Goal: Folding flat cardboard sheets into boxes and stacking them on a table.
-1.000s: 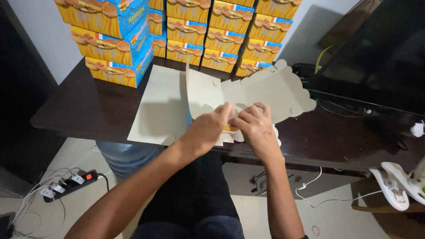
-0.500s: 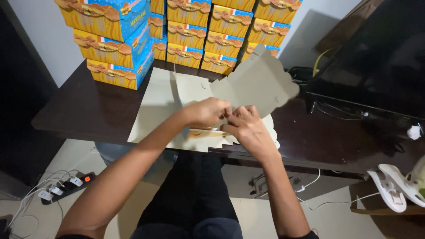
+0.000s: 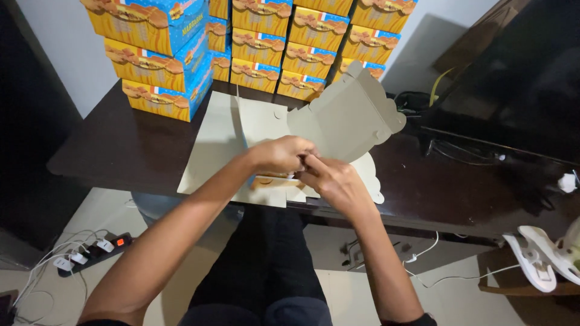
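A flat beige cardboard box blank [image 3: 338,118] is partly folded up at the front of the dark wooden table [image 3: 115,148]. My left hand [image 3: 281,154] and my right hand [image 3: 332,181] meet at its near edge and both grip the folded cardboard. One scalloped flap stands raised behind my hands. Under it lies a stack of flat blanks [image 3: 211,145]. The printed orange side of the box shows just below my left hand.
Stacks of finished orange and blue boxes [image 3: 163,54] line the back of the table against the wall. A dark screen [image 3: 519,78] and cables sit at the right. A power strip [image 3: 90,250] lies on the floor at left, a white fan base [image 3: 544,253] at right.
The raised flap has swung up and leftward. My hands have closed together on the near edge and shifted slightly left.
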